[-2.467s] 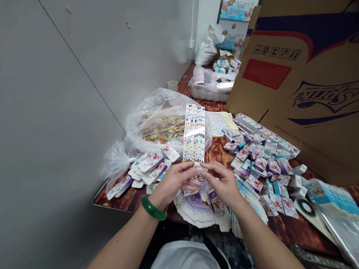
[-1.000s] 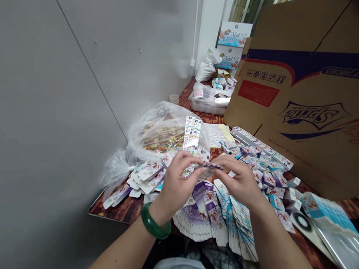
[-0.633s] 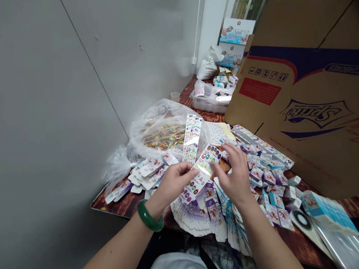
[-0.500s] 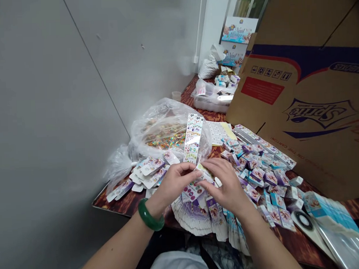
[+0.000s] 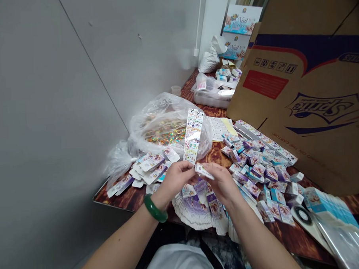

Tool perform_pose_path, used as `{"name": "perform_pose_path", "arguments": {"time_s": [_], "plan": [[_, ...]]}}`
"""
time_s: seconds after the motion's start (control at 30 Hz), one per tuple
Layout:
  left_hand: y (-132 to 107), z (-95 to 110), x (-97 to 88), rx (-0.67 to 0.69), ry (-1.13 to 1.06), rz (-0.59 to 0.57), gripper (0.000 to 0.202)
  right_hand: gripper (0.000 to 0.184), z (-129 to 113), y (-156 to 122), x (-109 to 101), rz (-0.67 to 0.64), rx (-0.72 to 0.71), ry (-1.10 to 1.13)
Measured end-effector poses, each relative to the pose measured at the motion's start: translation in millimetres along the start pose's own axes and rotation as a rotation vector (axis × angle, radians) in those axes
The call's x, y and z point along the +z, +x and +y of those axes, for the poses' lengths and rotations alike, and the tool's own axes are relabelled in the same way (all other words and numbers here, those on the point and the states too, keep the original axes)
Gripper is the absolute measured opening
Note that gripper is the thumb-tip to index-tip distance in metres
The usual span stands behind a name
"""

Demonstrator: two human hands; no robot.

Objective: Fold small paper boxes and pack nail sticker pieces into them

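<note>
A small folded sticker sheet [image 5: 204, 171] is pinched between the fingers of both my hands, white with small print on its upper side. My left hand [image 5: 179, 177], with a green bangle on the wrist, grips its left end. At its right side, my right hand [image 5: 225, 182] closes on it, fingers partly hidden. Just beyond the hands, long sticker strips [image 5: 193, 136] with rows of coloured dots lean on a clear plastic bag [image 5: 166, 111] of glittery pieces. Below the hands, flat purple cartons [image 5: 190, 213] are fanned out near the table edge.
Many small filled boxes [image 5: 258, 170] are heaped on the right, before a big cardboard carton [image 5: 308, 89]. Flat cartons [image 5: 151, 163] lie on the left by the grey wall [image 5: 61, 96]. A plastic tub [image 5: 210, 97] stands farther back. Wrapped blue cartons [image 5: 331, 207] lie at right.
The sheet between my hands, its coloured dots spread out before, is now a compact white folded piece. My right hand has closed in around it. The view has shifted slightly.
</note>
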State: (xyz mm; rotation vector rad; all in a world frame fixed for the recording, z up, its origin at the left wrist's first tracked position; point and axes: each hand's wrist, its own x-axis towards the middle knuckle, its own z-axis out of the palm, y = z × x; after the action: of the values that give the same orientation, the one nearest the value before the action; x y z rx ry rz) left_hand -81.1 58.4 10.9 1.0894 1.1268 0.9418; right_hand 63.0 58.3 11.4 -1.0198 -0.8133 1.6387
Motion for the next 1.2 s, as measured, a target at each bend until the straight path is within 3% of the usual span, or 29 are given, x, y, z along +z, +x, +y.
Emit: {"name": "perform_pose_path", "arguments": {"time_s": [0.1,0.27,0.47,0.57,0.67,0.77,0.87,1.03,1.2], "plan": [[-2.0,1.6,4.3,-0.061,-0.195,0.019,0.017,0.026,11.1,0.1,2.3,0.040,-0.041,-0.012],[-4.2,-0.5,1.2,-0.124,-0.361,-0.081,0.030,0.031,19.0,5.1,-5.1,0.031,-0.053,-0.229],[1.1,-1.0,0.2,-0.075,-0.262,0.044,0.034,0.029,26.4,2.6,-2.1,0.059,-0.275,-0.430],[6.0,0.2,-4.6,-0.060,-0.186,-0.007,0.033,0.024,30.3,1.1,-3.8,0.067,-0.336,-0.502],[10.1,0.8,-13.1,0.071,-0.001,-0.047,0.032,0.021,29.0,2.0,-11.0,0.018,-0.360,-0.641],[13.7,1.0,-18.5,0.159,0.109,-0.121,0.018,0.022,24.6,3.7,-17.3,-0.058,-0.421,-0.765],[15.8,1.5,-16.2,0.096,0.048,-0.127,0.017,0.017,23.4,6.0,-19.2,-0.067,-0.473,-0.750],[18.0,-0.7,-9.5,0.069,-0.031,-0.072,0.022,0.009,27.4,9.5,-20.8,0.073,-0.490,-0.656],[19.9,-4.4,-12.1,0.273,0.245,-0.120,0.016,0.009,25.1,11.5,-25.3,0.031,-0.604,-0.668]]}}
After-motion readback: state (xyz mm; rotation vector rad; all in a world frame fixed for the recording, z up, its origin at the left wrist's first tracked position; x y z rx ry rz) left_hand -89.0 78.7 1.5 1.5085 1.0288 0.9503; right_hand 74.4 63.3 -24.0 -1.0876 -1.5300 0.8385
